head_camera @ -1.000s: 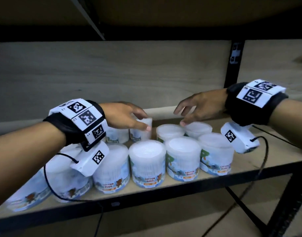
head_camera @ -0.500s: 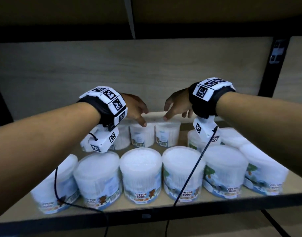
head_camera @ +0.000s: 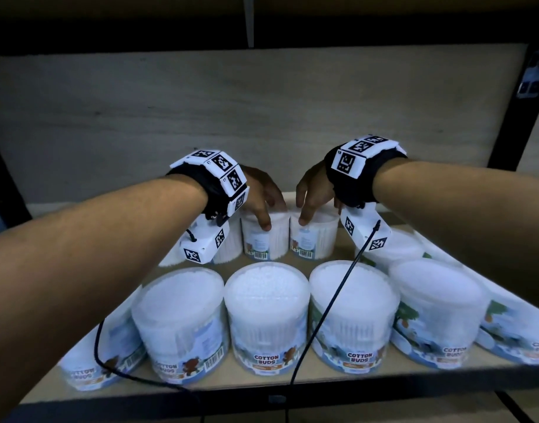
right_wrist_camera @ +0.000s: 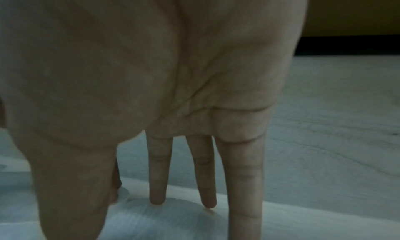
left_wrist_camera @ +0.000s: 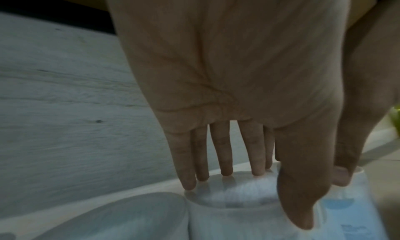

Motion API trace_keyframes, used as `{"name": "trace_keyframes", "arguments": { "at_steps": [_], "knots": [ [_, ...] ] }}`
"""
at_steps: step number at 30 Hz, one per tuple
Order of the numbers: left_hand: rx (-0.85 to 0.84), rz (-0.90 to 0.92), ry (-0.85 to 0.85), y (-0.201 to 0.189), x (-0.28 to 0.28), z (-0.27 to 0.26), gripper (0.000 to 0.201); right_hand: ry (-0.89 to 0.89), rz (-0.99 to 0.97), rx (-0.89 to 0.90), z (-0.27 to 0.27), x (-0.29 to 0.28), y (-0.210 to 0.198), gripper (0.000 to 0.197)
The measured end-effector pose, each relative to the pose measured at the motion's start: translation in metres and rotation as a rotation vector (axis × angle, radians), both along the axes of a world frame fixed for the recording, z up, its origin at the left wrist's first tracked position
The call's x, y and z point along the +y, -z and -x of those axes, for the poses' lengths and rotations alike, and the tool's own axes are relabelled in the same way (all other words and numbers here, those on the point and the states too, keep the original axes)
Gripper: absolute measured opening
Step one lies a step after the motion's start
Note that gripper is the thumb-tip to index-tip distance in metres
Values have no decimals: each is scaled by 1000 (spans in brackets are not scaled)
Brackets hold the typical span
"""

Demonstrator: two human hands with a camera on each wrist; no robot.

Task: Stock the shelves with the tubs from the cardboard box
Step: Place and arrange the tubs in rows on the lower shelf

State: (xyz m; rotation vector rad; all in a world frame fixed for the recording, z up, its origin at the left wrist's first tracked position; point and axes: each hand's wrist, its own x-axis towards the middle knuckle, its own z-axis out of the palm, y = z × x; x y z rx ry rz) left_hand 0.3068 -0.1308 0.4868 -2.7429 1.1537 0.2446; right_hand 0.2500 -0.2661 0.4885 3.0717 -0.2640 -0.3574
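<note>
Clear round tubs of cotton buds stand in rows on a wooden shelf. My left hand grips a back-row tub from above, thumb on its front and fingers over the far rim. The left wrist view shows that hand around the tub. My right hand holds the neighbouring tub the same way. In the right wrist view the hand has its fingertips on the tub. The two tubs stand upright, side by side. No cardboard box is in view.
Several front-row tubs line the shelf's front edge under my forearms. More tubs stand behind my wrist cameras to left and right. The back panel is close behind the hands, a black upright is at the right, and cables hang over the front row.
Both hands have moved together toward the back of the shelf and come down onto two neighbouring back-row tubs. My view has shifted closer and to the left.
</note>
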Motion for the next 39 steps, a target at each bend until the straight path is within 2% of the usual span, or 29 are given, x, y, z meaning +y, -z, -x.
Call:
{"name": "trace_keyframes", "arguments": {
  "at_steps": [16, 24, 29, 34, 39],
  "knots": [
    [7, 93, -67, 7, -2, -4, 58, -28, -75, 15, 14, -5, -3, 57],
    [-115, -17, -149, 13, -23, 2, 67, -69, -59, 45, 13, -16, 0, 64],
    [-148, -58, -201, 16, -23, -7, 74, -110, -101, 94, 13, -21, -1, 60],
    [-151, -56, -211, 16, -21, -9, 73, -140, -102, 82, 10, -24, 1, 58],
    [-110, -20, -145, 6, -18, -3, 76, -62, -191, -24, 14, -23, -1, 46]
  ]
}}
